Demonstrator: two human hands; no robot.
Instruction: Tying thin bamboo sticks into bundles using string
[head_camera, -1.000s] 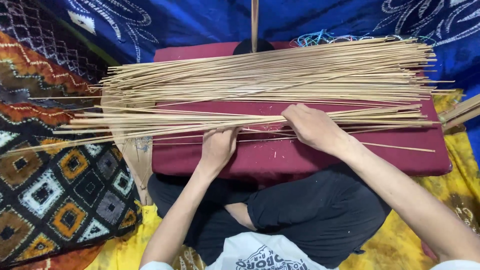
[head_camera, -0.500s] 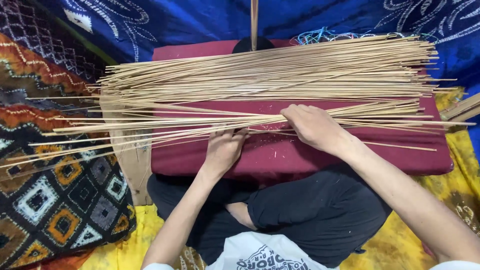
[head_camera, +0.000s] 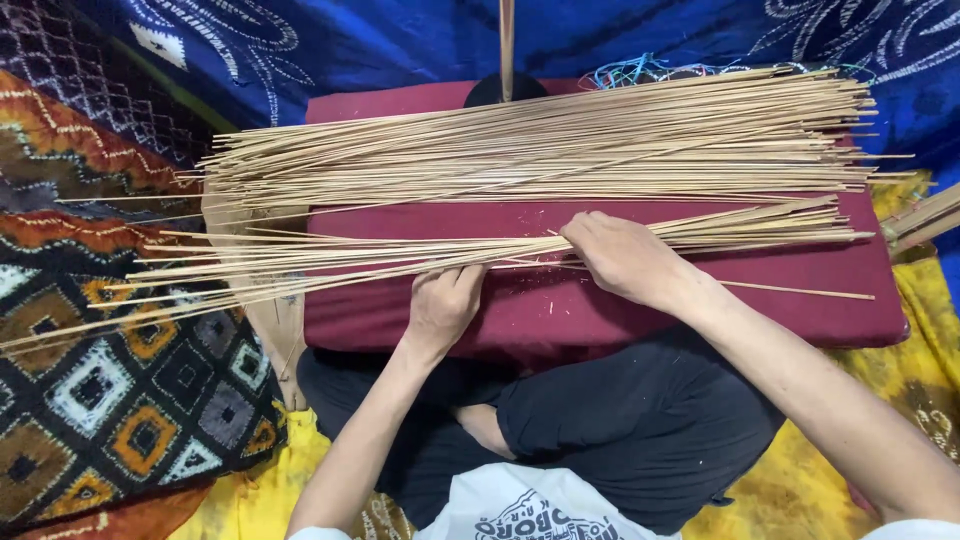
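Observation:
A big pile of thin pale bamboo sticks (head_camera: 560, 140) lies across a maroon cushion (head_camera: 600, 300) on my lap. A smaller fanned bunch of sticks (head_camera: 300, 262) lies nearer me, spreading out past the cushion's left edge. My left hand (head_camera: 445, 305) rests fingers-down on this near bunch at the cushion's front. My right hand (head_camera: 620, 255) lies palm-down on the same bunch a little to the right, fingers curled over the sticks. One loose stick (head_camera: 800, 292) lies alone at the front right.
A patterned diamond-print cloth (head_camera: 110, 400) covers the left, blue printed fabric (head_camera: 330, 45) the back, yellow cloth (head_camera: 800, 480) the right. An upright wooden rod on a dark round base (head_camera: 505, 85) stands behind the cushion. Coloured threads (head_camera: 630, 72) lie at the back.
The near bunch has slid left and fanned out further over the cushion's left edge. My left hand has shifted slightly right, my right hand hardly moved.

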